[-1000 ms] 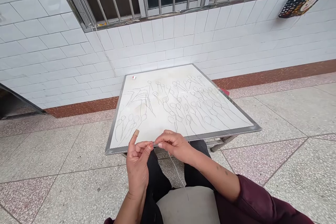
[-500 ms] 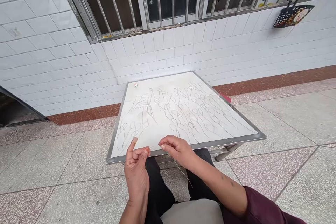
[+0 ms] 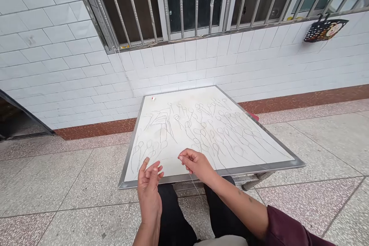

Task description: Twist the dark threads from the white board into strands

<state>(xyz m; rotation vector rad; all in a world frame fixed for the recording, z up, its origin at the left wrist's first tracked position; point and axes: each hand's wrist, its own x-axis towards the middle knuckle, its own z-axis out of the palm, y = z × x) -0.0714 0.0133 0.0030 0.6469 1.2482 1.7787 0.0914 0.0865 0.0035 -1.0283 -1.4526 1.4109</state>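
A thin, pale, gently curving strand (image 3: 196,187) is pinched in the fingers of the right hand (image 3: 195,164) above the white table's (image 3: 173,169) near edge, its tail dangling below; the left hand (image 3: 150,186) is beside it, fingers loosely parted, and whether they grip an end cannot be told. Dark strands (image 3: 217,153), many looped at one end, cover much of the table, and any print on the small white-and-red item (image 3: 153,99) at the far left is too small to read.

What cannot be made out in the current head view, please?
In head view:
Thin strand: partly hidden by the right hand.
Left hand: anything held is too fine to tell.
Small object on the table: too tiny to identify.
Red object: mostly hidden by the table.
Grey object: cut off by the bottom edge.
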